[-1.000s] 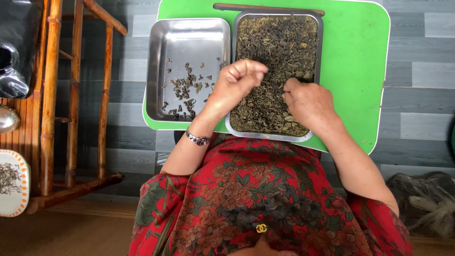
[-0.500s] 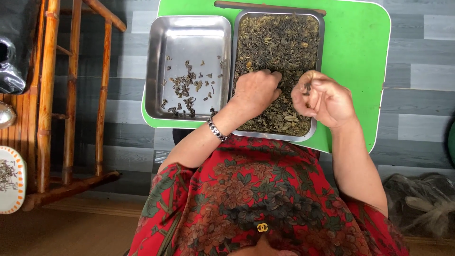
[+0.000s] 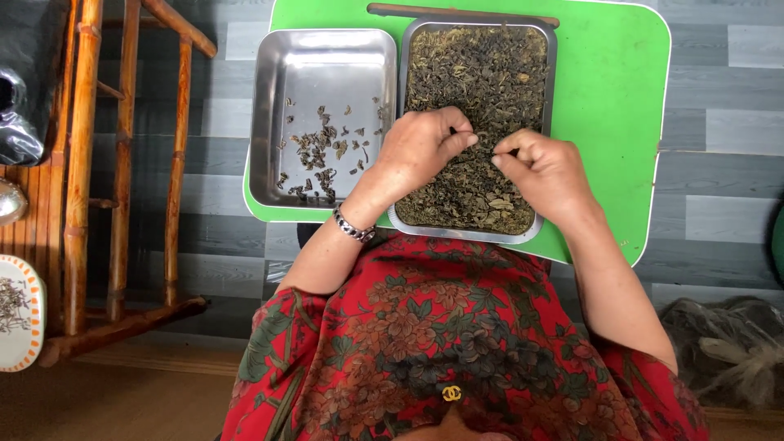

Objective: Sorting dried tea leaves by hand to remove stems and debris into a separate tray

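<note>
Pinching at the heap of dried green leaves [image 3: 474,73], both hands work close together over the near half of the full steel tray [image 3: 552,49]. The left hand [image 3: 420,151] has its fingers curled in and pressed toward the thumb, the tips resting on the leaves; whether a leaf sits in that grip cannot be told. The right hand [image 3: 543,171] does the same just beside it, thumb and forefinger brought together at the tip and pointing toward the left hand, the two grips nearly touching. A metal bracelet [image 3: 353,227] circles the left wrist, which crosses the near rim of the tray.

Leaves fill this tray edge to edge. Just left of it, touching side by side, stands a second steel tray [image 3: 278,106], mostly bare, with a small scatter of darker sorted bits [image 3: 322,155] near its middle and near side. Both trays rest on a green worktop [image 3: 608,106] with rounded corners, and a brown stick [image 3: 461,13] lies along the far rim of the full tray.

Beneath is grey plank floor [image 3: 727,139]. A bamboo frame [image 3: 122,163] stands at the left, a patterned plate [image 3: 18,314] holding some bits beside it. Red flowered clothing [image 3: 441,343] fills the near edge.
</note>
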